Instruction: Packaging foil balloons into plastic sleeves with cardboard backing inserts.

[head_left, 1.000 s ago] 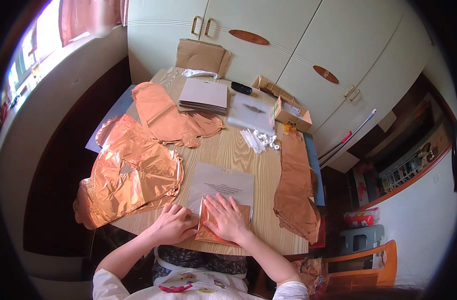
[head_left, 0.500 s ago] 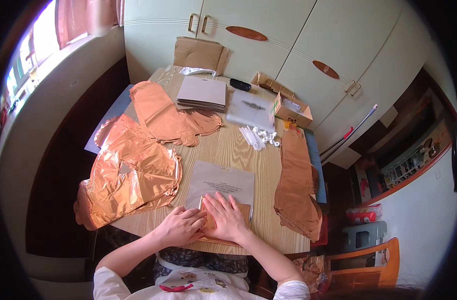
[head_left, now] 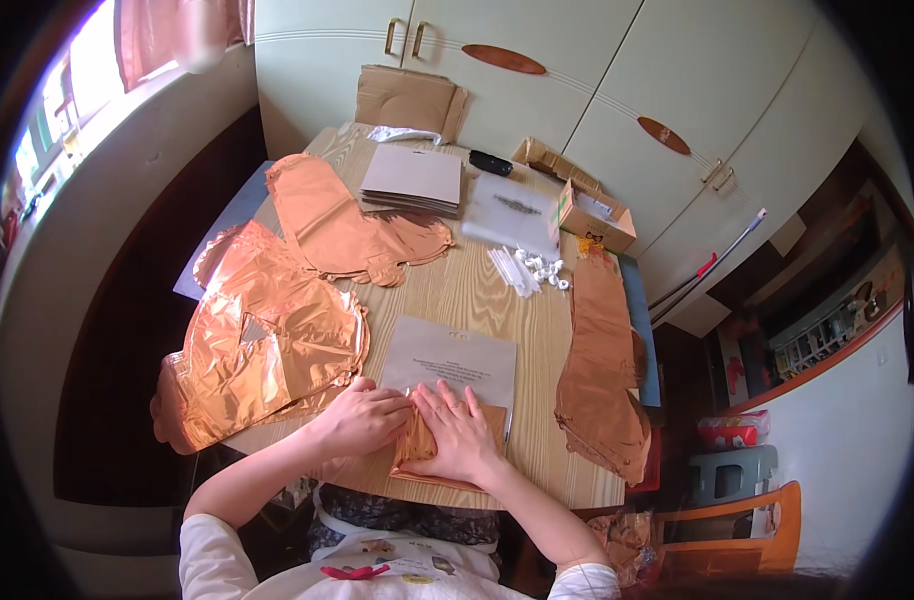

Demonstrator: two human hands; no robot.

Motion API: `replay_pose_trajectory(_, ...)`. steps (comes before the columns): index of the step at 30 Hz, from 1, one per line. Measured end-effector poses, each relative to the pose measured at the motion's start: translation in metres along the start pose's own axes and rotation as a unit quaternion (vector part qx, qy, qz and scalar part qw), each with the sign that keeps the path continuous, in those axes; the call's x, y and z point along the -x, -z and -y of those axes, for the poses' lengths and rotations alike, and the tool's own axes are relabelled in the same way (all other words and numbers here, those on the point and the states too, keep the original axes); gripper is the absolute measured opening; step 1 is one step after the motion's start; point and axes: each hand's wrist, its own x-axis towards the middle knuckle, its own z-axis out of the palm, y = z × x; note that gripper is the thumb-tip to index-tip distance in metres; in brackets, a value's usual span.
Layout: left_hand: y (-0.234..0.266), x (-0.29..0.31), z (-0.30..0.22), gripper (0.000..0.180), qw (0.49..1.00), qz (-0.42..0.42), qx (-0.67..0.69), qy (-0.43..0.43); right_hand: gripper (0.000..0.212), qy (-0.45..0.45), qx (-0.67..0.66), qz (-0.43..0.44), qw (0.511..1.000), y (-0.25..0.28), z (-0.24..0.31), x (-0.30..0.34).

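Note:
On the near part of the table, a copper foil balloon (head_left: 485, 437), flat and folded into a packet, lies over the lower part of a grey card (head_left: 457, 352) with printed lines. My right hand (head_left: 455, 437) rests flat on the folded foil, fingers spread. At the packet's left edge, my left hand (head_left: 367, 417) has its fingers curled in a pinch on the foil, close to the right fingertips. Its fingertips are partly hidden. To the left lie larger flat copper foil balloons (head_left: 287, 340), one set overlapping another (head_left: 327, 215).
More flat foil (head_left: 602, 360) lies along the right edge. Farther back are stacked grey cards (head_left: 412, 178), a clear plastic bag pile (head_left: 512, 215), white straws (head_left: 514, 272), small white pieces (head_left: 545, 268), an open carton (head_left: 597, 215) and a black object (head_left: 490, 162). An orange chair (head_left: 767, 530) stands at right.
My left hand has shifted slightly up and away from the packet's lower left, exposing more foil. My right hand stays flat on it. The whole view has tilted slightly.

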Motion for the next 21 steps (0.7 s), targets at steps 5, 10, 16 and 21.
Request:
replay_pose_trajectory(5, -0.004, -0.005, 0.002, 0.033, 0.999, 0.009, -0.02, 0.026, 0.126, -0.008, -0.015, 0.014, 1.0, 0.002, 0.001, -0.001)
replay_pose_trajectory(10, 0.003, -0.009, 0.003, 0.053, 0.999, 0.017, -0.02, 0.032, 0.131, -0.002, -0.02, 0.0, 1.0, -0.002, 0.0, 0.0)
replay_pose_trajectory(16, 0.008, -0.009, 0.004, 0.088, 0.998, 0.051, -0.022, 0.021, 0.137, 0.009, -0.03, -0.011, 0.999, -0.006, -0.003, 0.001)
replay_pose_trajectory(21, 0.015, -0.007, -0.005, 0.104, 0.994, 0.085, -0.066, 0.018, 0.137, 0.014, -0.037, -0.015, 0.999, -0.006, -0.002, 0.001)
